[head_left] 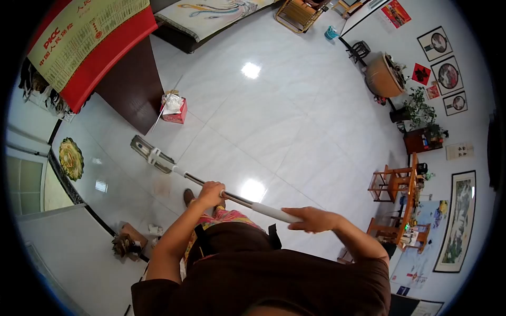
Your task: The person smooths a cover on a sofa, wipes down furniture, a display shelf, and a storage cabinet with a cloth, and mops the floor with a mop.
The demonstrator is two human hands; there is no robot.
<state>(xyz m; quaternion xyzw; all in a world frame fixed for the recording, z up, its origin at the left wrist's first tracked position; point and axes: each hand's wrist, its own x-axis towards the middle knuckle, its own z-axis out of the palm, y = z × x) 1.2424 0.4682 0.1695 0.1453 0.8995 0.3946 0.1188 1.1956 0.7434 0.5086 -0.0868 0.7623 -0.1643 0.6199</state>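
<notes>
A long-handled mop slants across the middle of the head view, its flat head on the tiled floor at the left. My left hand is wrapped round the metal part of the pole. Further up, my right hand grips the pale end of the handle, with a finger stretched along it. The mop head lies below a red box with white material on top.
Wooden chairs and a table line the right side, with a large planter further up. A dark cabinet under a red cover stands upper left. A round mat and a cardboard box are at the left.
</notes>
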